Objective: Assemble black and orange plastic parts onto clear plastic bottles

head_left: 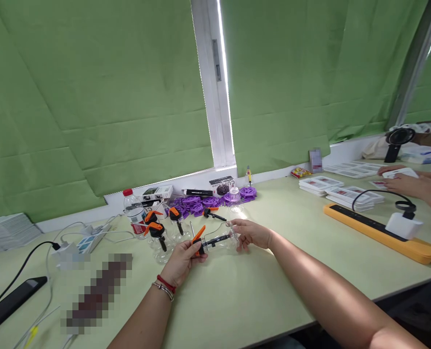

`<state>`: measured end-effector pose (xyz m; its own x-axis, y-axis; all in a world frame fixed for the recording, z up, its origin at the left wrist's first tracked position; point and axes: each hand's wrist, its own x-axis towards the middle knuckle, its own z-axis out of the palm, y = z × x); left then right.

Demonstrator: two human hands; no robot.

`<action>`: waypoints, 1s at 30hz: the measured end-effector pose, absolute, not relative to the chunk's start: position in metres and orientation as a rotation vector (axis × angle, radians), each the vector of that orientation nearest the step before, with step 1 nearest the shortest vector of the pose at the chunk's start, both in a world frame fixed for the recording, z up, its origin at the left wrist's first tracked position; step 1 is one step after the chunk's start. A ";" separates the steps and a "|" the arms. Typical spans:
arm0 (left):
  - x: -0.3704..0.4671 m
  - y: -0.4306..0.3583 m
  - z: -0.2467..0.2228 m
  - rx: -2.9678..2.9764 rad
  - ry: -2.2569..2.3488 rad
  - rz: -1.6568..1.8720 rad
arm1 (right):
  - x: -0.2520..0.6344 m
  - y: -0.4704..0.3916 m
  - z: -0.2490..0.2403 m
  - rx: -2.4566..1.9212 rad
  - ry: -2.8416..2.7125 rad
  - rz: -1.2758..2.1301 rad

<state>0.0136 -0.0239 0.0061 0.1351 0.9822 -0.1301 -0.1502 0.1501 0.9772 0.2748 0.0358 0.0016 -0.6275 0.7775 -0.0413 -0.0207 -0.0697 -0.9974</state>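
A clear bottle (pixel 220 238) lies on its side between my hands, above the light green table. My left hand (pixel 186 259) is closed round its black and orange pump head (pixel 198 241), and a dark tube runs inside the bottle. At the other end, the fingers of my right hand (pixel 249 234) are wrapped on the bottle's base. Several similar bottles with orange and black heads (pixel 157 229) stand just left of it. Behind my hands lies a loose black and orange pump head (pixel 212 214).
Purple plastic pieces (pixel 193 203) and a red-capped bottle (pixel 133 213) are at the back. A yellow power strip (pixel 368 231) and white card stacks (pixel 351 196) lie right, near another person's hands (pixel 404 182). Cables and a black device (pixel 13 303) are left.
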 end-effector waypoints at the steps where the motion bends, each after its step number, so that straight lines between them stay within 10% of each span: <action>1: 0.014 -0.024 0.006 1.054 1.058 1.091 | 0.274 0.037 0.000 -0.855 -1.627 1.739; 30: 0.012 -0.022 0.000 1.112 1.049 1.071 | 0.263 0.046 -0.013 -1.070 -1.669 1.621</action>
